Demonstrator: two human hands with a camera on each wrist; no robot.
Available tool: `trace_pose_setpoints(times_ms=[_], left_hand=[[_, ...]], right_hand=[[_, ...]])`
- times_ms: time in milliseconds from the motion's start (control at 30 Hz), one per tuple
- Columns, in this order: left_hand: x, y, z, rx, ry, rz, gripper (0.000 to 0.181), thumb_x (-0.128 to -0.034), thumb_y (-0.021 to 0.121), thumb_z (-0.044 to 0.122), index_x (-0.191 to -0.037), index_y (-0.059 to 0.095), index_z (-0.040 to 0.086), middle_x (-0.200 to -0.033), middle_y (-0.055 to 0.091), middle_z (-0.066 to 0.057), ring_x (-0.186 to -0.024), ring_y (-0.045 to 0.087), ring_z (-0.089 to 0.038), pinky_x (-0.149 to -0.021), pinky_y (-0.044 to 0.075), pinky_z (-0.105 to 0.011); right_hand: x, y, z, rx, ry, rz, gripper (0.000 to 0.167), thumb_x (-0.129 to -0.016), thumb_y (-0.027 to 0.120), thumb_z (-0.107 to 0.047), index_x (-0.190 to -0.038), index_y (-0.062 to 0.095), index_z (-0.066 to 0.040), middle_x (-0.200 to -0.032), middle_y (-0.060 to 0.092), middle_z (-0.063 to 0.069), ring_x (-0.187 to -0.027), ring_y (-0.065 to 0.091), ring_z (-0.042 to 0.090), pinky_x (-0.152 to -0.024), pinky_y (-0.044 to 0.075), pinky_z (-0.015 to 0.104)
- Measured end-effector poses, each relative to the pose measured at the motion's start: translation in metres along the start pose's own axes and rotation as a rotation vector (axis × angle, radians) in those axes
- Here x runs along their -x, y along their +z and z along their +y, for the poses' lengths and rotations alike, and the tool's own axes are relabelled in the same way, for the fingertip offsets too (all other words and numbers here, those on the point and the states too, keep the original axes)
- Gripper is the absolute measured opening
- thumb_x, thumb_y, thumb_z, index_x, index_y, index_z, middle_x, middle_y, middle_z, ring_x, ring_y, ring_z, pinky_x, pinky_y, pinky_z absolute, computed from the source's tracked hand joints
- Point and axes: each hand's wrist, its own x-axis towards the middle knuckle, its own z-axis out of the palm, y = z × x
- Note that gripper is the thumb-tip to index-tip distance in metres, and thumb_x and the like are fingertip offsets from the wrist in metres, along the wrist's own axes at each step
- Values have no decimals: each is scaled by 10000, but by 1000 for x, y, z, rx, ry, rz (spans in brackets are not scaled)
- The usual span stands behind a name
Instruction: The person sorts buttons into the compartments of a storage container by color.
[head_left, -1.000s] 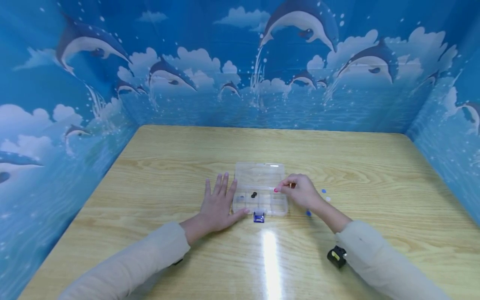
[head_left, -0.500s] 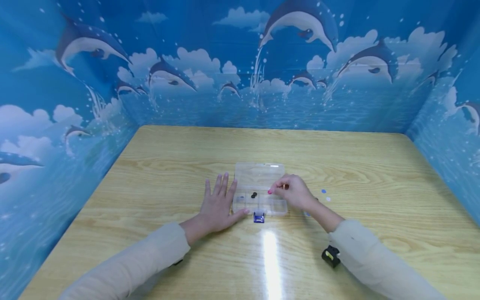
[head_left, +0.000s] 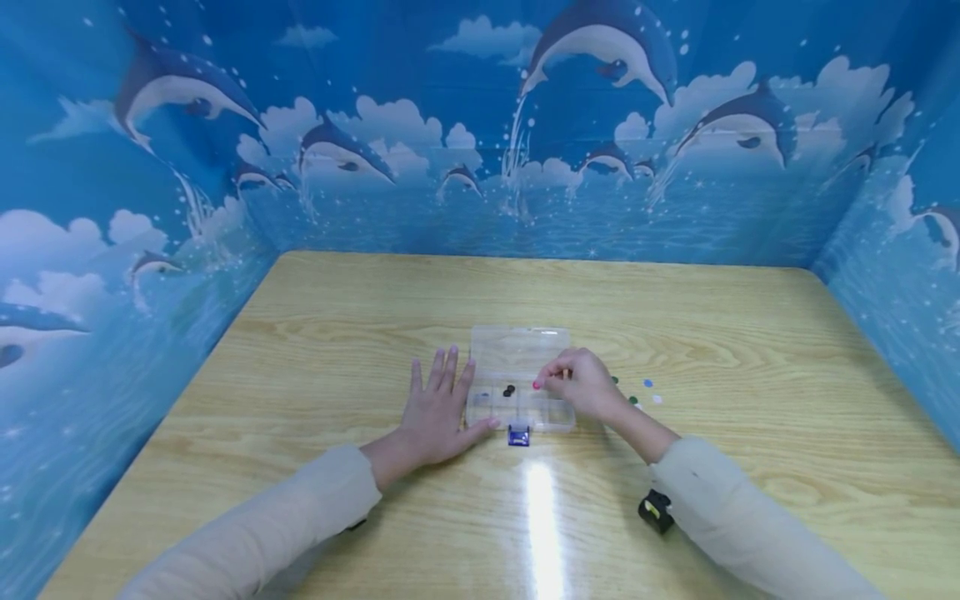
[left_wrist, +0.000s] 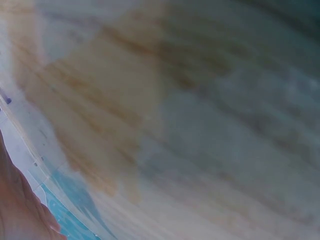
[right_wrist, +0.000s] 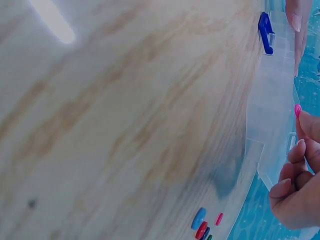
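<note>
A clear plastic compartment box [head_left: 519, 352] lies with its lid folded back on the table. Its blue latch [head_left: 518, 436] hangs at the front. Black buttons [head_left: 508, 391] sit in one back compartment. My right hand [head_left: 583, 385] pinches a pink button [right_wrist: 298, 110] between thumb and fingertip, above the right part of the box. With fingers spread, my left hand [head_left: 435, 417] rests flat at the box's left side, its thumb at the front edge. The left wrist view catches mostly blurred table and part of the hand [left_wrist: 22, 205].
Right of the box lie loose buttons, among them a blue one [head_left: 648, 383], a white one [head_left: 657, 399] and a green one [head_left: 633, 401]. The right wrist view has a red button [right_wrist: 201, 230] too. A black device [head_left: 656, 511] sits at my right sleeve. Printed curtains enclose the table.
My right hand has moved a little left over the box with the pink button, uncovering green buttons behind it. The left hand has stayed in place.
</note>
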Motion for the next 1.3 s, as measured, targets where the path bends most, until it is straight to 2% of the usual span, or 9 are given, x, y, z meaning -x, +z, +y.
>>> trace_pose_setpoints(times_ms=[333,533,667,833,1100,1300], left_hand=[[-1,0,1,12,1,6,904,-868,302,706,-1488,150,65,-1537,70,-221,-1429,64,-394,-1114,16,-635],[0,0,1,16,1,2,904,-869,300,705,-1488,147,64,-1537,60,-219,-1430,59,-393,-1113,4,-634],[0,-2,2,23,4,8,902,-870,308,700,-1487,151,62,-1536,68,-222,-1428,63,-396,-1113,11,-635],[0,-2,2,21,4,11,902,-869,311,700,-1487,154,63,-1535,76,-225,-1428,66,-396,-1115,18,-634],[0,0,1,4,0,6,909,-863,292,716,-1490,145,74,-1537,71,-218,-1430,61,-389,-1118,7,-626],[1,-1,1,18,4,17,900,-869,318,698,-1488,152,66,-1535,86,-231,-1427,70,-399,-1115,12,-634]], right_hand=[[0,4,1,31,-4,-4,112,-814,633,-33,-772,719,-92,-763,606,40,-686,478,135,-580,419,203],[1,7,1,81,-45,18,114,-789,650,-25,-741,724,-98,-742,617,31,-652,474,124,-531,391,186],[1,8,1,118,-65,34,110,-780,662,-31,-731,725,-108,-740,623,22,-700,476,135,-614,386,218],[1,8,1,149,-46,32,104,-777,679,-49,-732,724,-131,-758,626,3,-784,470,157,-714,376,271],[1,8,-1,165,-45,26,40,-778,705,-105,-767,737,-127,-765,636,-5,-790,467,158,-714,365,270],[3,5,-1,122,-57,28,72,-806,668,-79,-822,738,-80,-785,642,26,-778,500,157,-695,413,259]])
